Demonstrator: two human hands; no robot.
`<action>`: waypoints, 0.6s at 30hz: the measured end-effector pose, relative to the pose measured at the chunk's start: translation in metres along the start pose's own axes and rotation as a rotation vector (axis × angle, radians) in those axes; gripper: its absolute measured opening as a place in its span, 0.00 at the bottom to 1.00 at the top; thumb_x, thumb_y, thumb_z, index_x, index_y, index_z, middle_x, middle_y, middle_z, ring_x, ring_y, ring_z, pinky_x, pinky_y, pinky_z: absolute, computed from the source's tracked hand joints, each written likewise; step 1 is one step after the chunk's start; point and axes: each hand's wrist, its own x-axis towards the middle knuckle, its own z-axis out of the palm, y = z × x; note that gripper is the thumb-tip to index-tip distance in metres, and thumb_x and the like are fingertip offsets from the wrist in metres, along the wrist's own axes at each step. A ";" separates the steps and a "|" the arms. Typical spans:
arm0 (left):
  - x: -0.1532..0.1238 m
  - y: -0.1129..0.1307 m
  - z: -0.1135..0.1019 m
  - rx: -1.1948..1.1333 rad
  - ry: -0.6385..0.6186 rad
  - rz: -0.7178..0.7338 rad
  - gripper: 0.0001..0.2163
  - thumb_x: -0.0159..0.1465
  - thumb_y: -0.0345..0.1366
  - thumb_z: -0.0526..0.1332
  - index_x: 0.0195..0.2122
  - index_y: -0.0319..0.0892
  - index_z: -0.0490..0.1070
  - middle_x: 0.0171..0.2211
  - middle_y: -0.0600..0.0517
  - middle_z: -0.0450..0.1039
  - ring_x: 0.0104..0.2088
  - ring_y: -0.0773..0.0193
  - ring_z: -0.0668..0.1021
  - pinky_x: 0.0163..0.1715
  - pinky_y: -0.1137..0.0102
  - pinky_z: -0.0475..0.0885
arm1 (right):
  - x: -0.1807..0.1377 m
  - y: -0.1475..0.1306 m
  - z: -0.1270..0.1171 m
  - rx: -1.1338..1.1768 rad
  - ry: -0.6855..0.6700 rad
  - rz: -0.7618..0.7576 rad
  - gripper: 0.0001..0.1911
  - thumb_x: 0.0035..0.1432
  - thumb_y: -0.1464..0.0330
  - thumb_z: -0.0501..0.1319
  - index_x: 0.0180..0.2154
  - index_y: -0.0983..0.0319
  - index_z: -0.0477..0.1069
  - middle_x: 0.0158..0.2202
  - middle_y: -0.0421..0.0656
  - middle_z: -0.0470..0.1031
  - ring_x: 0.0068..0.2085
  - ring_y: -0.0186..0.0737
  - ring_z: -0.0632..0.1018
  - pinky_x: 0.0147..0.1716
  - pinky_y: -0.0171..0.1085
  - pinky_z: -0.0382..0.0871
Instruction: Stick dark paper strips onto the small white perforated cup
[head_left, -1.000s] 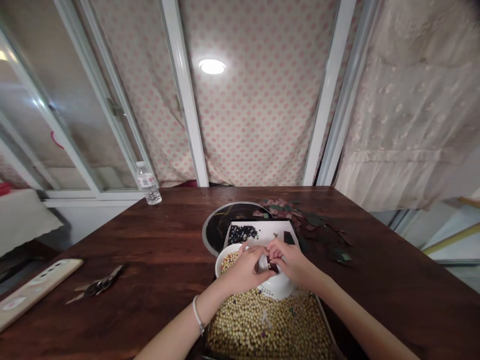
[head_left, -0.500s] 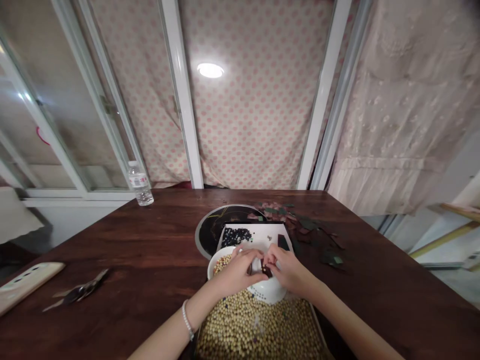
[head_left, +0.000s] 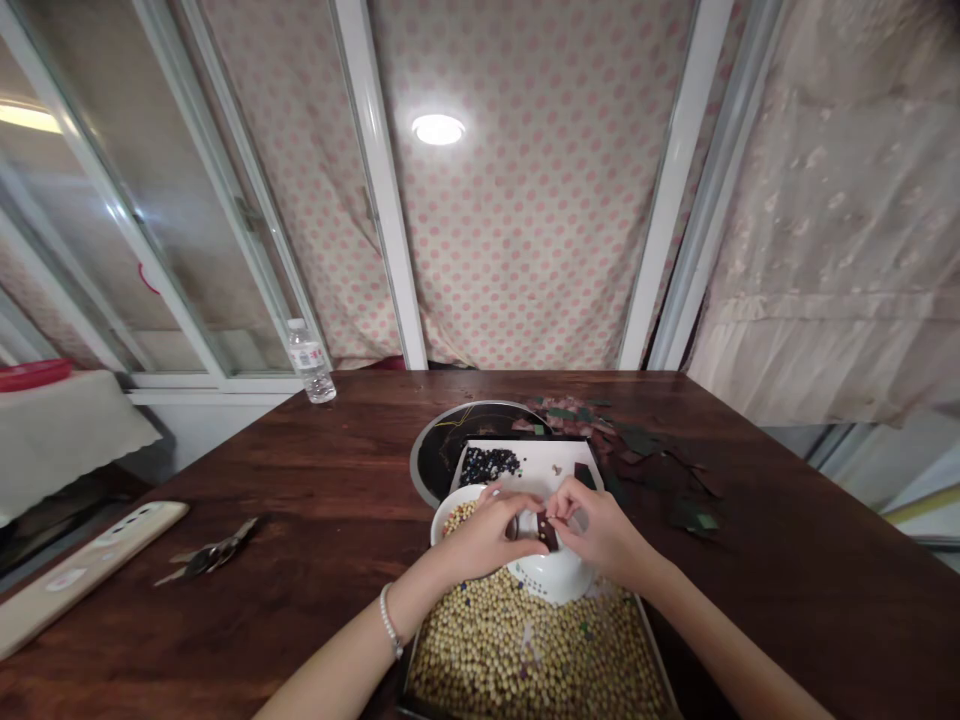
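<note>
Over a white bowl with small dark marks on its side, my two hands work close together. My left hand, wearing a pearl-like bracelet, curves its thumb and fingers about a small dark reddish-brown piece with pale specks on it. At the piece's right edge, my right hand has its thumb and forefinger pinched; whatever is between them is too small to tell. A second white bowl with mixed beads sits partly behind my left hand. Below both hands, pale yellowish beads fill a dark-edged tray.
Black beads lie in a white box on a round dark plate. Dark green and reddish scraps spread to the right. A water bottle, keys and a phone stand or lie leftward.
The whole view has shifted, so everything appears further right. My hands keep nearly the same pose around the dark piece, which shows a little more now.
</note>
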 end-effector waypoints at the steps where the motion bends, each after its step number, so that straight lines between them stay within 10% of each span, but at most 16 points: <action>1: 0.000 0.001 0.000 -0.005 -0.003 -0.007 0.16 0.57 0.41 0.66 0.46 0.45 0.69 0.48 0.51 0.73 0.51 0.56 0.73 0.61 0.51 0.45 | 0.002 0.001 -0.001 0.057 -0.003 0.010 0.10 0.50 0.78 0.55 0.27 0.58 0.55 0.28 0.38 0.71 0.31 0.34 0.73 0.33 0.34 0.66; 18: 0.000 0.001 0.000 -0.011 0.002 -0.035 0.17 0.56 0.39 0.67 0.46 0.45 0.68 0.50 0.49 0.73 0.52 0.56 0.72 0.61 0.51 0.43 | -0.005 0.002 -0.006 0.304 -0.001 0.094 0.05 0.50 0.75 0.58 0.30 0.61 0.63 0.29 0.39 0.71 0.33 0.34 0.76 0.34 0.34 0.70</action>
